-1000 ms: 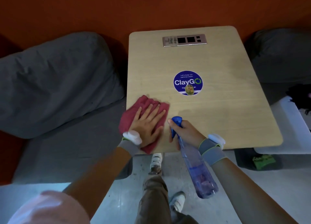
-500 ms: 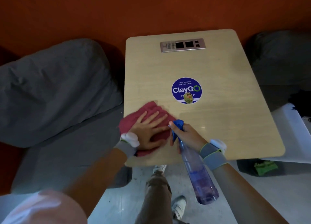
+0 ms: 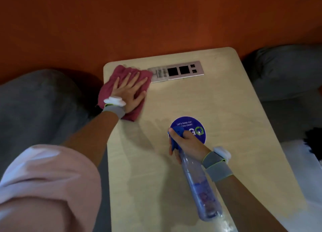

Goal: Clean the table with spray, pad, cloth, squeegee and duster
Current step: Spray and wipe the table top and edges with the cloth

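Observation:
My left hand [image 3: 129, 90] lies flat, fingers spread, on a dark red cloth [image 3: 108, 88] at the far left corner of the light wooden table [image 3: 226, 113]. My right hand [image 3: 189, 143] grips the neck of a clear spray bottle [image 3: 203, 191] with a blue trigger head, held over the middle of the table. The bottle's body slants back toward me above the tabletop. A round blue sticker [image 3: 196, 128] sits on the table, partly hidden by my right hand.
A metal socket panel [image 3: 181, 71] is set into the table's far edge, just right of the cloth. An orange wall [image 3: 156, 22] runs behind. Grey cushions [image 3: 38, 109] lie left and another grey cushion [image 3: 287, 71] at the right. A white object [image 3: 303, 162] sits at the right edge.
My left hand has slid the cloth from the near left edge up to the far left corner. My right hand with the bottle has moved forward over the sticker.

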Tool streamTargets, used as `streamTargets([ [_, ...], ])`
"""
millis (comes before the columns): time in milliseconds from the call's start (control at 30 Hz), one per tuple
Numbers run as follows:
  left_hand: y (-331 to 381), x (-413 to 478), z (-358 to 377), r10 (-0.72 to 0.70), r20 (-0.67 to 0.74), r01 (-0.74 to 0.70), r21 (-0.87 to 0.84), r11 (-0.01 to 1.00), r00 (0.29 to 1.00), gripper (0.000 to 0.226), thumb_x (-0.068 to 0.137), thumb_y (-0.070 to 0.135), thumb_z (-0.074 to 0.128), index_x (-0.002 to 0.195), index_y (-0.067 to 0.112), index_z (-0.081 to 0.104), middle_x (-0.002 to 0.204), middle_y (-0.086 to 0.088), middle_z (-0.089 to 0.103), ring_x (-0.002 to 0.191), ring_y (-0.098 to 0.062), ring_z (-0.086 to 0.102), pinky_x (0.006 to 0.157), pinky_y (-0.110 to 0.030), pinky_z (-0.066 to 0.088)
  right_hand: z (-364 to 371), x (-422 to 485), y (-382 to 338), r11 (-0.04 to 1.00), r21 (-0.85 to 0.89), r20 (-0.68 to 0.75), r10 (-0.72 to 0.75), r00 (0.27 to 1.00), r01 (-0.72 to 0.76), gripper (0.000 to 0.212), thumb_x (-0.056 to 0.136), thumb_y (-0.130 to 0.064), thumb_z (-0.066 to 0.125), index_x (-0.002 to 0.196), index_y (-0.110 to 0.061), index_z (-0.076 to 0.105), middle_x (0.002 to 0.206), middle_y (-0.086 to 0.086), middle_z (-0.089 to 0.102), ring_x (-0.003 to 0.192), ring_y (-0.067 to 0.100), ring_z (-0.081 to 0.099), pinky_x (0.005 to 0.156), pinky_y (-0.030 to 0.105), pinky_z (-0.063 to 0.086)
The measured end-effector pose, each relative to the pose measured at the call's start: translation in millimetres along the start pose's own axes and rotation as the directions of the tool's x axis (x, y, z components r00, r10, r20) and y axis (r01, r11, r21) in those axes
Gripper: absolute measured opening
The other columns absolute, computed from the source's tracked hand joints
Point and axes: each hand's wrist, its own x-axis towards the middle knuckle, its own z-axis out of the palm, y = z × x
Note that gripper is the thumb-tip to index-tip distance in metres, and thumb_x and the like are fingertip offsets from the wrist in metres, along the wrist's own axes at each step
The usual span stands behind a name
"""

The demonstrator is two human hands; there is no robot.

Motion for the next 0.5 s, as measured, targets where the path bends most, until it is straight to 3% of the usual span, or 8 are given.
streamTargets([
  [167,-21.0,55.4,-6.2,-0.109,-0.028,0.109,-0.019,0.994,0.994,0.057,0.095,0.05,0.024,0.15,0.039,0.013,0.158,0.011,0.018,0.146,-0.016,0.015,0.117,-0.048,0.01,-12.1,15.2,-13.6,0.999,0.032,-0.009,0.041,0.999,-0.041,0.058,0.099,-0.051,0.04,0.07,-0.003,0.056,0.066,0.015,0.067,0.035,0.026,0.051,0.04,0.024,0.043],
  [500,20.8,-0.6,-4.8,-0.073,-0.062,0.073,0.0,0.997,0.995,0.064,0.091,0.05,0.02,0.151,0.026,0.021,0.156,0.002,0.025,0.144,-0.02,0.02,0.117,-0.045,0.012,-6.5,-15.4,-2.4,0.994,0.099,-0.052,0.039,0.998,-0.034,0.056,0.095,-0.053,0.043,0.079,0.0,0.054,0.076,0.027,0.067,0.036,0.028,0.05,0.04,0.027,0.045],
])
